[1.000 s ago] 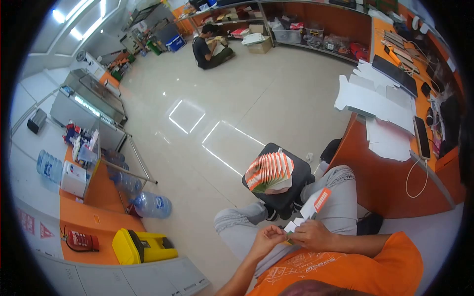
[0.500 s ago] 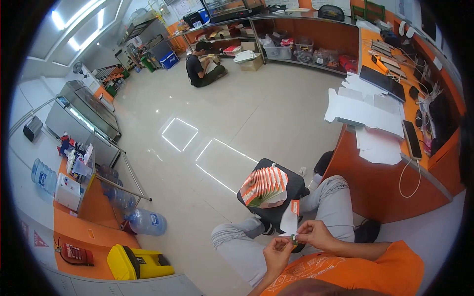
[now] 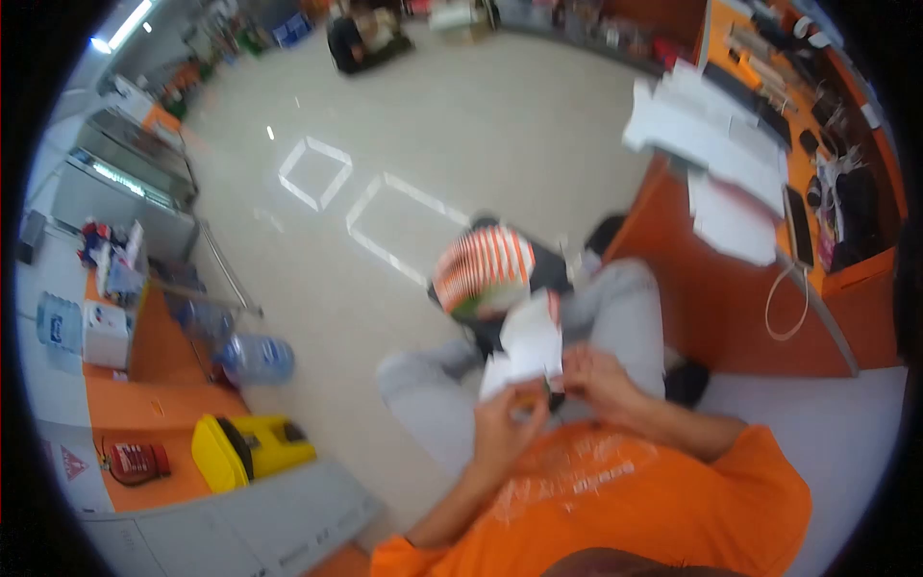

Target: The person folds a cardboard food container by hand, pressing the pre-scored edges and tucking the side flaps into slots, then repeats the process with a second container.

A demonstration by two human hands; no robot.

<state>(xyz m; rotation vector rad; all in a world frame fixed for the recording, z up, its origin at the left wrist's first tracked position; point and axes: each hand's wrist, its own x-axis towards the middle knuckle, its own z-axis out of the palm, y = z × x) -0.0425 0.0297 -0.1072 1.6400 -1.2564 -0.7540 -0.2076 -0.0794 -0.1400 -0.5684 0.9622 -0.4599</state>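
In front of my body is a piece of card (image 3: 531, 348), white on the side facing me, with an orange strip at its upper right edge. My left hand (image 3: 510, 419) has its fingers closed on the card's lower edge. Pinching the lower right corner is my right hand (image 3: 598, 381), close beside the left. A small green and yellow patch shows between the fingers, too blurred to make out. Just beyond the card, a fanned stack of orange-and-white printed cards (image 3: 486, 269) lies on a black stool (image 3: 550, 269) between my knees.
To the right, white sheets (image 3: 707, 144) and a phone (image 3: 798, 226) with a cable lie on an orange counter (image 3: 663, 260). At left are large water bottles (image 3: 255, 359), a yellow bin (image 3: 255, 450) and a fire extinguisher (image 3: 135, 462). A person (image 3: 351, 43) sits on the floor far ahead.
The view has tilted down and blurred. The card is opened out wider and shows more white, and my hands have shifted a little apart along its lower edge.
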